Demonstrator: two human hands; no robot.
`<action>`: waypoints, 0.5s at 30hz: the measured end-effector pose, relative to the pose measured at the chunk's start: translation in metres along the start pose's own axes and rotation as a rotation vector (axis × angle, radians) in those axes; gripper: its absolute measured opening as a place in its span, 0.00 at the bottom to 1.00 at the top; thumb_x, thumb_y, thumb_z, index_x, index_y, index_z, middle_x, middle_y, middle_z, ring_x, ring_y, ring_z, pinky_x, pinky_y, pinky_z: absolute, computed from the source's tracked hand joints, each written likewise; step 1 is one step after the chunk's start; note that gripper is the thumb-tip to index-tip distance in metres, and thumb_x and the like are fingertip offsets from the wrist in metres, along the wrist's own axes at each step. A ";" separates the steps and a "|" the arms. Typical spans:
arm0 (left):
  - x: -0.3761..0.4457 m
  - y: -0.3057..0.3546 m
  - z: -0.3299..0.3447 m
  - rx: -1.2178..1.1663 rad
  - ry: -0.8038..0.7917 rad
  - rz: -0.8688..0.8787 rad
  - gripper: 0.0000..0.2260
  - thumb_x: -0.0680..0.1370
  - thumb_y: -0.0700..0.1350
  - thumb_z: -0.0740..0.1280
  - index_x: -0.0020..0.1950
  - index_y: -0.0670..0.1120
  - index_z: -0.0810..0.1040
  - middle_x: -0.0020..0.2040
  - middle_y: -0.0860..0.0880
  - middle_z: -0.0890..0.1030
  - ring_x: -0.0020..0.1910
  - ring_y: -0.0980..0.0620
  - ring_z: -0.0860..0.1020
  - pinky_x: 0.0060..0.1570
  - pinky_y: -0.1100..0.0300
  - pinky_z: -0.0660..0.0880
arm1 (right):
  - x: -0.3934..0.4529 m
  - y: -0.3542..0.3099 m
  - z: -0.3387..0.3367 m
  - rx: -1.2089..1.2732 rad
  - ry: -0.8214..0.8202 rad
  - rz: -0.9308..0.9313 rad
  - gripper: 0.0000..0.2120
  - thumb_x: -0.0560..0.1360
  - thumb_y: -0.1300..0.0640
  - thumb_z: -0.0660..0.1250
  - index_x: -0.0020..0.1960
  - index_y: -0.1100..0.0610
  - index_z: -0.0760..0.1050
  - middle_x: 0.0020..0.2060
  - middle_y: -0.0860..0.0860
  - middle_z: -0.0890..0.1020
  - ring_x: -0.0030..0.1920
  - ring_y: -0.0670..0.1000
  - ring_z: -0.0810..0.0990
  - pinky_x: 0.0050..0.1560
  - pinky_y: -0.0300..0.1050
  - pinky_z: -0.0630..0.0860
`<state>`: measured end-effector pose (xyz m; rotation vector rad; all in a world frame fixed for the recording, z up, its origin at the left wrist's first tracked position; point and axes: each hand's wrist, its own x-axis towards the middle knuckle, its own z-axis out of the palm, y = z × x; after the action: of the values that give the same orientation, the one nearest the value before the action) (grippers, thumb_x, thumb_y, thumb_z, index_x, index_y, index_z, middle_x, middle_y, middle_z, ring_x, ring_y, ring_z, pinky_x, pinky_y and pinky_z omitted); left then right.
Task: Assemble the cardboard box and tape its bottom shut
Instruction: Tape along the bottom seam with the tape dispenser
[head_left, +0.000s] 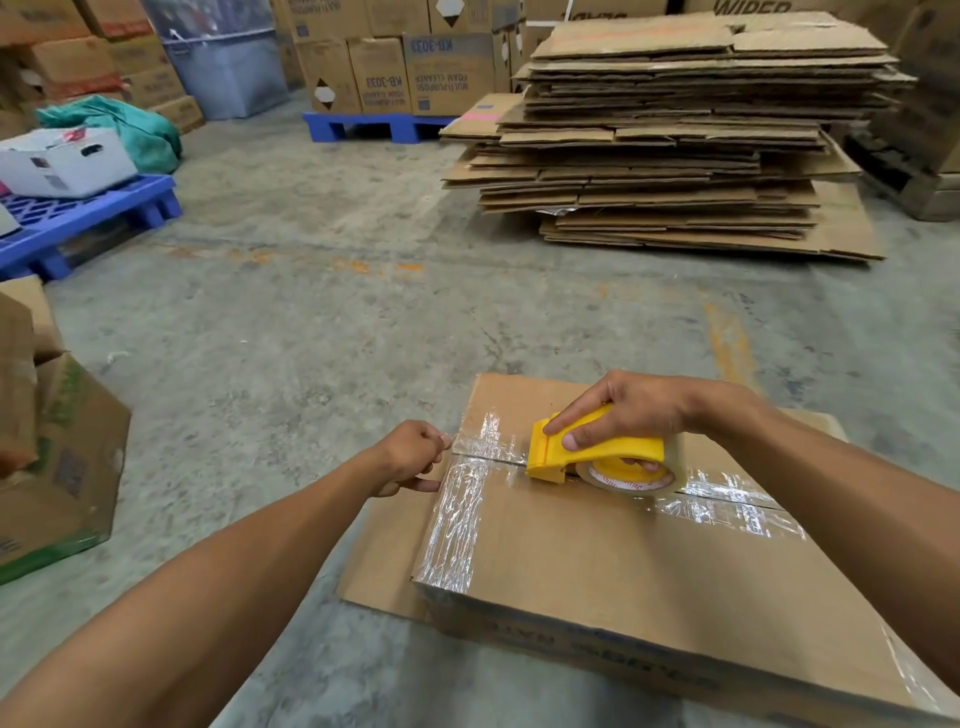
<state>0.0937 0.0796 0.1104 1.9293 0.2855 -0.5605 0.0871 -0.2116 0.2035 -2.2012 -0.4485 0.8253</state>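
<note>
Two hands tape the brown cardboard box (597, 561): left hand (413, 457) pinches clear tape's end (470, 441), right hand (623, 410) grips yellow plastic tape dispenser (597, 457), apparently next drawn along the seam.

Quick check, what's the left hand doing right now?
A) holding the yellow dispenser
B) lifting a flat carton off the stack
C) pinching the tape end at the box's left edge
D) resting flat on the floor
C: the left hand pinches the clear tape at the box edge, while the right hand holds the yellow dispenser.
</note>
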 end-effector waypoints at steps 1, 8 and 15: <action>-0.001 -0.001 0.000 -0.011 -0.011 -0.010 0.06 0.83 0.45 0.61 0.50 0.43 0.72 0.37 0.49 0.69 0.34 0.55 0.66 0.30 0.60 0.78 | 0.001 0.001 0.000 -0.011 0.003 0.002 0.14 0.71 0.46 0.76 0.55 0.38 0.83 0.53 0.50 0.86 0.42 0.62 0.84 0.49 0.65 0.81; -0.005 -0.005 0.005 -0.043 -0.042 -0.056 0.05 0.83 0.46 0.57 0.49 0.48 0.70 0.37 0.51 0.67 0.32 0.55 0.63 0.33 0.59 0.74 | 0.008 0.009 -0.001 -0.056 0.003 -0.021 0.14 0.69 0.40 0.75 0.54 0.34 0.82 0.56 0.45 0.85 0.55 0.60 0.83 0.57 0.59 0.80; -0.012 -0.015 0.010 -0.028 -0.014 0.019 0.05 0.83 0.45 0.56 0.58 0.51 0.68 0.42 0.50 0.69 0.38 0.53 0.66 0.37 0.59 0.70 | 0.006 0.006 0.000 -0.055 0.029 -0.027 0.13 0.70 0.43 0.75 0.54 0.36 0.83 0.56 0.43 0.85 0.51 0.54 0.85 0.55 0.50 0.81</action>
<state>0.0744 0.0769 0.1012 1.8984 0.2649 -0.5543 0.0917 -0.2129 0.1965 -2.2500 -0.4915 0.7741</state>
